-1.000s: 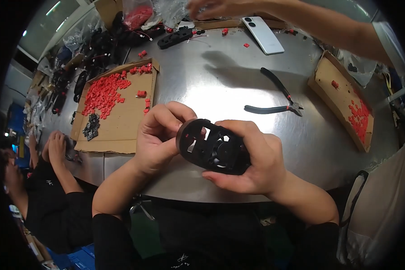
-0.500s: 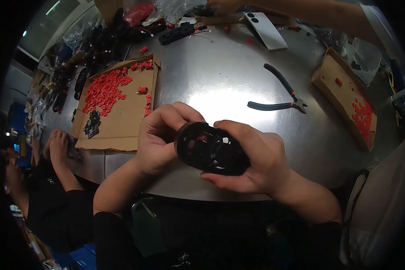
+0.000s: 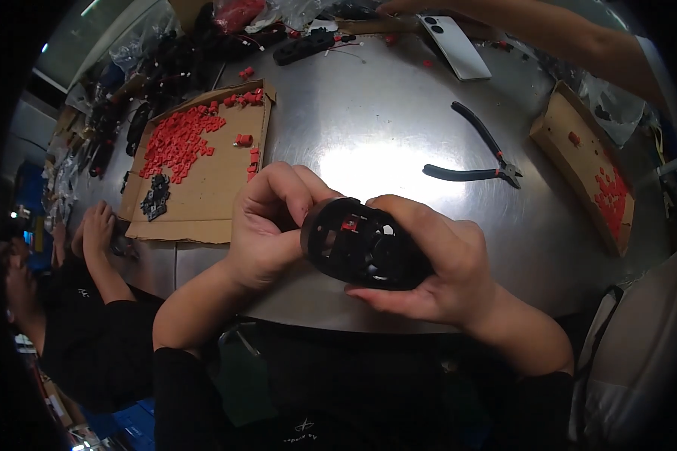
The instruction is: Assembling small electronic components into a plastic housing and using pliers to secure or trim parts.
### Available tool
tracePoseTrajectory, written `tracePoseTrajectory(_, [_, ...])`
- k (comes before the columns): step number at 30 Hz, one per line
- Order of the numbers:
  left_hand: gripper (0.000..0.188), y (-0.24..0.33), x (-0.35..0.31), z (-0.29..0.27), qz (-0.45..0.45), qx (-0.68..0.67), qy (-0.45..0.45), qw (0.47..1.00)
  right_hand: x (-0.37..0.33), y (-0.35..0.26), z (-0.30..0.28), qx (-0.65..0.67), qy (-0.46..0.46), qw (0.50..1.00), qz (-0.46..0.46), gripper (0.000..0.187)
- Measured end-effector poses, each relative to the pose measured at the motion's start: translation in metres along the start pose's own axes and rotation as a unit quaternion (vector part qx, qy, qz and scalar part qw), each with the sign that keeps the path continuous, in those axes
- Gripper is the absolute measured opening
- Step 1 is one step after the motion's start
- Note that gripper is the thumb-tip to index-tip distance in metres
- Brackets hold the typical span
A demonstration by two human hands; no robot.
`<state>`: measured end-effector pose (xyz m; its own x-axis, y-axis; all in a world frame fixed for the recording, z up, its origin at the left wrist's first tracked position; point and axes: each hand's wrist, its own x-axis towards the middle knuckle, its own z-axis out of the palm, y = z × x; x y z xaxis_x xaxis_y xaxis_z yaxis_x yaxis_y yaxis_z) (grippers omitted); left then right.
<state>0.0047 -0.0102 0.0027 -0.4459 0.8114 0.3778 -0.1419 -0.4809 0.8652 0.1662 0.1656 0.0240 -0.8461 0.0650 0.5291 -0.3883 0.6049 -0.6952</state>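
Observation:
A black oval plastic housing (image 3: 399, 259) is held up over the near edge of the metal table, its hollow inside turned toward me. Inside it sits a small red part (image 3: 350, 222). My right hand (image 3: 455, 267) wraps around its right end, thumb below and fingers along the top. My left hand (image 3: 271, 225) is closed at its left end, with curled fingertips against the rim; whether they pinch a small part there is hidden. Beyond my hands lie cutting pliers (image 3: 485, 161) with black handles, spread apart.
At left, a cardboard tray (image 3: 210, 210) carries red pieces (image 3: 177, 143) and black pieces (image 3: 156, 197). Another cardboard tray (image 3: 572, 158) stands at right. A white phone (image 3: 455, 49) lies at the back near another person's arm (image 3: 541, 26). A person's hand (image 3: 98, 229) rests at left.
The housing has tilted slightly, showing the red part inside more clearly. My hands keep their hold on it. The whole view has shifted a little.

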Motion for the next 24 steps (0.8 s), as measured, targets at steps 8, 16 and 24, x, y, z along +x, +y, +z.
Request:
tracePoseTrajectory(8, [0.03, -0.008, 0.007, 0.003, -0.038, -0.021, 0.025, 0.999, 0.002, 0.011, 0.005, -0.049, 0.056, 0.997, -0.008, 0.063])
tracePoseTrajectory(16, [0.036, -0.003, 0.004, -0.009, -0.106, -0.028, -0.016, 0.994, 0.004, 0.011, 0.003, -0.031, 0.029, 0.998, -0.044, 0.067])
tracePoseTrajectory(24, [0.04, 0.001, 0.009, -0.005, -0.091, 0.012, -0.046, 0.995, 0.007, 0.009, 0.0, -0.018, 0.032, 0.998, -0.05, 0.066])
